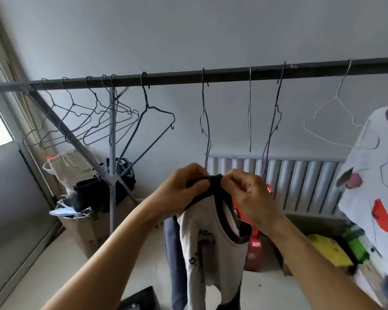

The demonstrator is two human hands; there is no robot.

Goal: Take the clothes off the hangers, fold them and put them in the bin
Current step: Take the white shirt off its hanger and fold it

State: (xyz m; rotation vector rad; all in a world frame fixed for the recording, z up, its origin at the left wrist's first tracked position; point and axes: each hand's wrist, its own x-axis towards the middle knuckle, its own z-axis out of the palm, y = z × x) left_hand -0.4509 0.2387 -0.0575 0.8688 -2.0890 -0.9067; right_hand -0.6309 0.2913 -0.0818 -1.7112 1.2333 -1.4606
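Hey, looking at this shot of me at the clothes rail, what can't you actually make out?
All head view:
- Whether the white garment is off its purple hanger: the left hand and right hand pinching the collar cover the join.
- The garment's hem: cut by the bottom edge.
- The dark box: cut by the bottom edge.
- The printed shirt: cut by the right edge, blurred low down.

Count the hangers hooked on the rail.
10 hangers: five bunched at the left end of the rail, one dark just right of the post, three edge-on in the middle, one white at right. The patterned shirt may hide another.
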